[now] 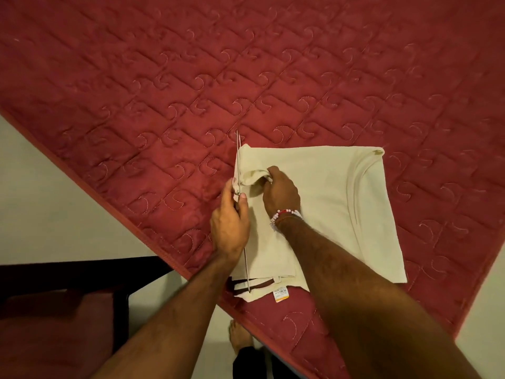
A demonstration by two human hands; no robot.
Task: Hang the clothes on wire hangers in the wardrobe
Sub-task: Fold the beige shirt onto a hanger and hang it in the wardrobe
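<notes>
A folded cream T-shirt (322, 203) lies on the red quilted bed (246, 77), with a price tag at its near edge. A thin wire hanger (241, 214) stands along the shirt's left edge, seen edge-on. My left hand (231, 222) grips the hanger near its hook. My right hand (280, 191), with a beaded bracelet on the wrist, pinches a bunched fold of the shirt right beside the hanger. No wardrobe is in view.
The bed's piped edge runs diagonally from the left to the bottom right. Pale floor (54, 203) lies beyond it. A dark chair with a red seat (54, 324) stands at the lower left. My bare foot (240, 337) is on the floor by the bed.
</notes>
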